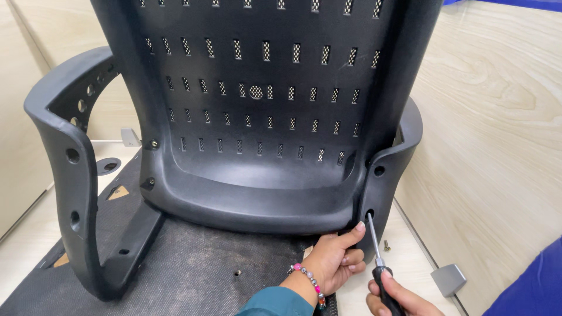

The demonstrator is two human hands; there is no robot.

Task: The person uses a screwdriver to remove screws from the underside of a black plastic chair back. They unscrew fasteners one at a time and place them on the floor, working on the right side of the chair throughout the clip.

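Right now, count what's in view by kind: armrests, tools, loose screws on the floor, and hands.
Armrests: 2, left and right
Screwdriver: 1
Loose screw: 1
Hands: 2, left hand and right hand
Total: 6

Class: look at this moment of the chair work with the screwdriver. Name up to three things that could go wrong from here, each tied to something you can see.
1. The screwdriver enters the armrest hole at a slant; its tip may slip out.
2. The left hand has fingers right beside the shaft, so a slip could jab them.
3. A loose screw lies on the floor near the right hand; it could get knocked away and lost.
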